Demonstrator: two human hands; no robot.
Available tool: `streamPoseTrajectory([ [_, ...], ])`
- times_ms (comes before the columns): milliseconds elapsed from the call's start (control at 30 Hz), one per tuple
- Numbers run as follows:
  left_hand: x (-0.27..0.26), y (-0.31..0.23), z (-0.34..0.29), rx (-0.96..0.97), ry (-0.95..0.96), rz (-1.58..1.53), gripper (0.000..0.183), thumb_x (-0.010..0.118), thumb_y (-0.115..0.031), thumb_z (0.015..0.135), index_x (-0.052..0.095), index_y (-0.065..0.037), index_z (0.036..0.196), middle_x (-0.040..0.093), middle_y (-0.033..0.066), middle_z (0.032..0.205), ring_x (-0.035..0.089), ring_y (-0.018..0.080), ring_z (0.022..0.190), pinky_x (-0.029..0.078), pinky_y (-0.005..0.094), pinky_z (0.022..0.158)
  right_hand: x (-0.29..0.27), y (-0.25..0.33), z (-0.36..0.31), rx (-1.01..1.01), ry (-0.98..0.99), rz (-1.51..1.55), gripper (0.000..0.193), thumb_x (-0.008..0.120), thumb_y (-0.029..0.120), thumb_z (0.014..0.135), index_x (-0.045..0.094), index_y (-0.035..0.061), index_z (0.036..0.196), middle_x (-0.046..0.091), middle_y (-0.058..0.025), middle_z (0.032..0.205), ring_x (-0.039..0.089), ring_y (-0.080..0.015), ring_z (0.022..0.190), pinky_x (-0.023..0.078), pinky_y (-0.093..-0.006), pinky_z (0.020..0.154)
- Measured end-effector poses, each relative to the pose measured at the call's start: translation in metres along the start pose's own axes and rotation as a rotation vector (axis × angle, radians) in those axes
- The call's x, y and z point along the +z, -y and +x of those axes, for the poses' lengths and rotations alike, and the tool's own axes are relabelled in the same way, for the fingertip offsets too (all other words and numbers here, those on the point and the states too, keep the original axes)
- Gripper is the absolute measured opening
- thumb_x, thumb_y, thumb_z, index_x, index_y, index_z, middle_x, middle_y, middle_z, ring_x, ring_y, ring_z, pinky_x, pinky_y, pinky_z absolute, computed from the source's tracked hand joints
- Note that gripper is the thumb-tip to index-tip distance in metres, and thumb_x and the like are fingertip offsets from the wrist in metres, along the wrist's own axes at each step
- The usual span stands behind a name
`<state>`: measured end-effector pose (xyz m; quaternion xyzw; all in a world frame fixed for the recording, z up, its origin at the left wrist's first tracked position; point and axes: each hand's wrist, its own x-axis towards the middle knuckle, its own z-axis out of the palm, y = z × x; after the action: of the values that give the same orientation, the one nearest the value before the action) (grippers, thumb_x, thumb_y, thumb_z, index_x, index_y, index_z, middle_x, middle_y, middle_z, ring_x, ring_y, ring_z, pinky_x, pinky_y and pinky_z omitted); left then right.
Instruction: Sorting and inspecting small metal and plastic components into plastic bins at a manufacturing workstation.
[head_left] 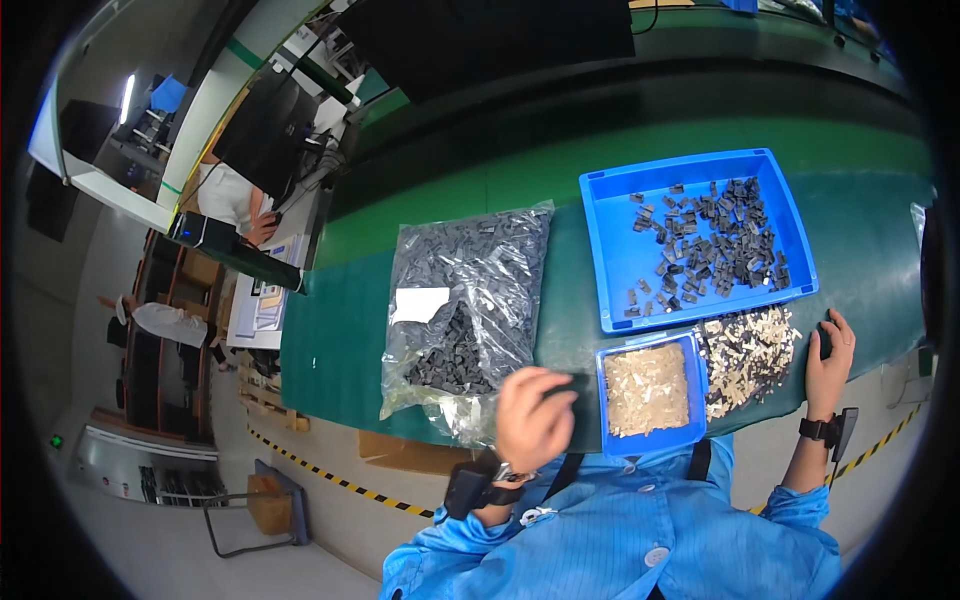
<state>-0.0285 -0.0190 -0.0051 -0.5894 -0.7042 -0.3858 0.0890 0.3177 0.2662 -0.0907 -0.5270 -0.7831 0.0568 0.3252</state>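
My left hand (535, 420) hovers at the table's near edge, between a clear plastic bag (465, 300) and a small blue bin (604, 400). Its fingers are loosely bent and apart, and I see nothing held in them. The bag is full of small dark grey parts and bears a blank-looking white label. Pale beige pieces (648, 390) fill the small bin. Beside it lies a loose pile of mixed beige and black pieces (750, 360). My right hand (831, 362) rests just right of this pile, thumb and fingers apart, with no visible object in it.
Behind the small bin, a large blue tray (590, 250) holds scattered black parts (720, 235). All stand on a green mat (335, 350). A dark monitor (265, 135) and another person's hand (262, 228) are at the far left. A chair (280, 505) stands on the floor at lower left.
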Motion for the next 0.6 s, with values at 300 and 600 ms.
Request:
streamPoseTrajectory([
  [300, -0.058, 0.087, -0.008, -0.31, -0.009, 0.539, 0.031, 0.063, -0.005, 0.081, 0.06, 0.007, 0.109, 0.055, 0.0277, 0.118, 0.048, 0.0448, 0.116, 0.037, 0.0494, 0.102, -0.004, 0.002, 0.0, 0.005, -0.027, -0.013, 0.019, 0.063, 0.007, 0.083, 0.063, -0.0007, 0.101, 0.059, -0.0128, 0.126, 0.052, -0.0327, 0.119, 0.041, -0.0407, 0.1],
  [600, -0.037, 0.139, 0.025, -0.387, 0.005, 0.71, 0.066, 0.064, -0.041, 0.086, 0.05, 0.004, 0.131, 0.05, 0.0308, 0.128, 0.046, 0.0466, 0.115, 0.036, 0.0524, 0.1, -0.005, 0.013, -0.002, 0.023, -0.033, -0.001, 0.02, 0.065, 0.01, 0.083, 0.064, 0.0022, 0.101, 0.06, -0.0084, 0.126, 0.052, -0.0306, 0.118, 0.041, -0.0403, 0.1],
])
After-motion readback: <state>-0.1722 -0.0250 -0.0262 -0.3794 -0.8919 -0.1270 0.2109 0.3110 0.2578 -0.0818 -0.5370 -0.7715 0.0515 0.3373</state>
